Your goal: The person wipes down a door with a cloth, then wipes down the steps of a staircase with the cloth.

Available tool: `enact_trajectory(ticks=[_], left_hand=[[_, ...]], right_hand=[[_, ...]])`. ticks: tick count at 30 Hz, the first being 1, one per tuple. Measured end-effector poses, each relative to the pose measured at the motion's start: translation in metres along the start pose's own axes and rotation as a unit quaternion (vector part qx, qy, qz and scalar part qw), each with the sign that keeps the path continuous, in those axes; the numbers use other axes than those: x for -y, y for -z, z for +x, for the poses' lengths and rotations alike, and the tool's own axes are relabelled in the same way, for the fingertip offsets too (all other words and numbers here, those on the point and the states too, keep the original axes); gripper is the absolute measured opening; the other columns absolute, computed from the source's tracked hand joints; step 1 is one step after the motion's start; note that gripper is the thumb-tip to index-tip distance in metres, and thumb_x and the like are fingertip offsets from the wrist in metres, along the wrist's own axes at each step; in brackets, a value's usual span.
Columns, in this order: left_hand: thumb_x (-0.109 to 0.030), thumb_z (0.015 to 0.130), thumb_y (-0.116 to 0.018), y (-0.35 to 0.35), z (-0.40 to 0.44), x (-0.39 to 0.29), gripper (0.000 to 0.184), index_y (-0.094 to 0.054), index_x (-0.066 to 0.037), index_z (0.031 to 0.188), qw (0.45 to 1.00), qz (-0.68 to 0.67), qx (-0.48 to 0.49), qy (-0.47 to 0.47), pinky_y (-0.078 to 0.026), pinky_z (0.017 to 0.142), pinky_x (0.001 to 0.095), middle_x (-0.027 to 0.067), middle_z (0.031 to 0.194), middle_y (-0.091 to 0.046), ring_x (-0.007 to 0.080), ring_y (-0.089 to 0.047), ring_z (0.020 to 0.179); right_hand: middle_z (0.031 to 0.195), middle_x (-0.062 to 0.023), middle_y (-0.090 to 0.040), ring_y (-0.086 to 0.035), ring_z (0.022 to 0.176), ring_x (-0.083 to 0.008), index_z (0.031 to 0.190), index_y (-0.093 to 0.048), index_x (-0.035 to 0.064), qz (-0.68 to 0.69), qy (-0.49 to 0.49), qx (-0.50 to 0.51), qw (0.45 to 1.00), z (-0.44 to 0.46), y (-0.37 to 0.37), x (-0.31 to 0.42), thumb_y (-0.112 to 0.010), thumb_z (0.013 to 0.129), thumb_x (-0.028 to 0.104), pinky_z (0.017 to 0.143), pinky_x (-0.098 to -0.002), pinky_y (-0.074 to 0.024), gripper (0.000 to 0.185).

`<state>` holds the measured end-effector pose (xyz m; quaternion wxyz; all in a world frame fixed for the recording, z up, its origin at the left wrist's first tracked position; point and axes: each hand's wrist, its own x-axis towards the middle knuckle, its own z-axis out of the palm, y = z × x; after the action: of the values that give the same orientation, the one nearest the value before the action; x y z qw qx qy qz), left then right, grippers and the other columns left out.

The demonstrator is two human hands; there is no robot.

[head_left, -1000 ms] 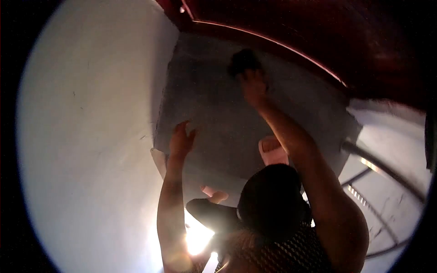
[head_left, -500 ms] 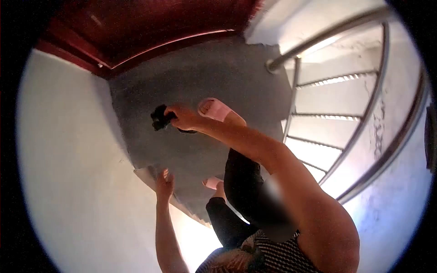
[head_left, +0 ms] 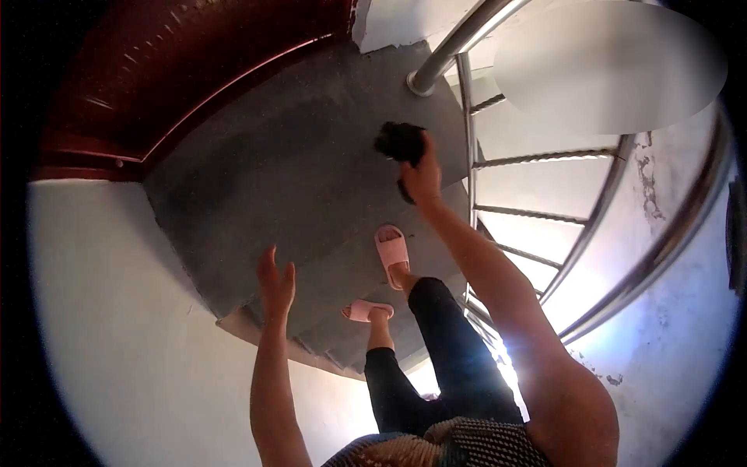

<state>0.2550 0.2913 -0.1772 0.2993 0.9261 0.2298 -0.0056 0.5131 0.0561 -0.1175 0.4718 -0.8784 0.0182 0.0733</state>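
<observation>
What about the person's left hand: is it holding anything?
No, the left hand is empty, its thumb apart from the fingers, while the right hand grips a black bundle.

Head camera looks down at the floor (head_left: 257,191), corners too dark to judge.

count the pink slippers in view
2: one pink slipper on the right foot, the other on the left foot, lower in the picture.

Your bare right arm (head_left: 494,272) outstretched
Your bare right hand (head_left: 422,175) grips; your bare left hand (head_left: 275,288) points ahead, loosely spread.
</observation>
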Motion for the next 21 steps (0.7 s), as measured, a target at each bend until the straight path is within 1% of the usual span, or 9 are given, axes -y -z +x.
enact_trajectory(ticks=[3, 4, 6, 8, 9, 11, 16, 19, 21], left_hand=[[-0.022, 0.083, -0.053, -0.023, 0.043, 0.009, 0.05, -0.037, -0.001, 0.124, 0.996, 0.018, -0.031, -0.08, -0.03, 0.097, 0.0442, 0.0198, 0.123, -0.041, 0.035, -0.038, 0.114], [-0.024, 0.084, -0.05, -0.032, 0.057, 0.016, 0.049, -0.036, -0.001, 0.125, 0.99, 0.079, -0.054, -0.103, -0.028, 0.098, 0.0448, 0.02, 0.125, -0.04, 0.0352, -0.036, 0.116], [-0.026, 0.086, -0.048, -0.051, 0.087, 0.03, 0.05, -0.035, -0.001, 0.126, 0.98, 0.134, -0.077, -0.128, -0.027, 0.099, 0.0454, 0.0202, 0.127, -0.038, 0.0354, -0.034, 0.118], [-0.031, 0.088, -0.043, -0.059, 0.116, 0.045, 0.052, -0.032, -0.001, 0.129, 0.945, 0.263, -0.098, -0.17, -0.024, 0.1, 0.0462, 0.02, 0.132, -0.033, 0.0358, -0.03, 0.122], [-0.031, 0.088, -0.043, -0.06, 0.13, 0.043, 0.052, -0.032, -0.001, 0.129, 0.945, 0.257, -0.099, -0.176, -0.024, 0.1, 0.0462, 0.02, 0.132, -0.033, 0.0358, -0.03, 0.122], [-0.035, 0.089, -0.041, -0.063, 0.162, 0.038, 0.054, -0.031, -0.001, 0.13, 0.952, 0.275, -0.109, -0.075, -0.022, 0.101, 0.0465, 0.019, 0.134, -0.03, 0.0356, -0.027, 0.124], [-0.04, 0.09, -0.035, -0.098, 0.188, 0.059, 0.055, -0.033, -0.001, 0.129, 0.955, 0.256, -0.137, -0.066, -0.024, 0.1, 0.0465, 0.0184, 0.133, -0.033, 0.0367, -0.03, 0.122], [-0.044, 0.09, -0.03, -0.109, 0.182, 0.061, 0.058, -0.034, -0.001, 0.129, 0.941, 0.298, -0.144, -0.065, -0.025, 0.099, 0.0475, 0.0186, 0.132, -0.034, 0.0371, -0.033, 0.12], [-0.046, 0.09, -0.028, -0.092, 0.183, 0.06, 0.059, -0.034, -0.001, 0.129, 0.922, 0.348, -0.15, -0.073, -0.025, 0.099, 0.0481, 0.0188, 0.132, -0.035, 0.0372, -0.033, 0.119]], right_hand=[[0.132, -0.021, -0.032, -0.03, 0.122, -0.0376, 0.132, -0.025, 0.012, -0.125, 0.073, -0.081, 0.986, 0.036, -0.006, -0.08, -0.063, 0.072, 0.009, 0.095, -0.0449, -0.0343, 0.071], [0.132, -0.021, -0.032, -0.03, 0.122, -0.0376, 0.132, -0.025, 0.012, -0.125, 0.065, -0.082, 0.987, 0.043, -0.012, -0.103, -0.063, 0.072, 0.009, 0.095, -0.0449, -0.0343, 0.071], [0.138, -0.0204, -0.021, -0.02, 0.126, -0.0397, 0.134, -0.024, 0.0185, -0.302, -0.025, 0.0, 0.953, 0.057, -0.017, -0.13, -0.068, 0.072, 0.021, 0.097, -0.0486, -0.0302, 0.077], [0.138, -0.0203, -0.019, -0.018, 0.126, -0.0407, 0.135, -0.023, 0.0221, -0.334, -0.03, -0.016, 0.942, 0.063, -0.028, -0.142, -0.068, 0.071, 0.026, 0.097, -0.0499, -0.0296, 0.078], [0.139, -0.0202, -0.018, -0.016, 0.127, -0.0418, 0.135, -0.023, 0.0257, -0.365, -0.028, -0.032, 0.93, 0.065, -0.031, -0.143, -0.069, 0.071, 0.03, 0.097, -0.0512, -0.029, 0.079], [0.137, -0.0221, -0.021, -0.021, 0.124, -0.0422, 0.133, -0.029, 0.0238, -0.377, -0.011, -0.068, 0.923, 0.065, -0.03, -0.141, -0.069, 0.068, 0.028, 0.095, -0.0497, -0.0304, 0.076], [0.127, -0.0223, -0.036, -0.033, 0.117, -0.04, 0.124, -0.041, 0.0212, -0.364, 0.015, -0.111, 0.925, 0.072, -0.019, -0.163, -0.067, 0.065, 0.018, 0.092, -0.0465, -0.0337, 0.064], [0.124, -0.017, -0.038, -0.035, 0.115, -0.0362, 0.118, -0.045, 0.0183, -0.274, -0.053, -0.072, 0.958, 0.075, -0.007, -0.166, -0.066, 0.067, 0.011, 0.09, -0.0448, -0.0374, 0.055], [0.12, -0.0147, -0.042, -0.037, 0.114, -0.0341, 0.113, -0.048, 0.0162, -0.2, -0.01, -0.104, 0.974, 0.069, -0.012, -0.16, -0.063, 0.066, 0.004, 0.09, -0.0417, -0.0377, 0.051]])
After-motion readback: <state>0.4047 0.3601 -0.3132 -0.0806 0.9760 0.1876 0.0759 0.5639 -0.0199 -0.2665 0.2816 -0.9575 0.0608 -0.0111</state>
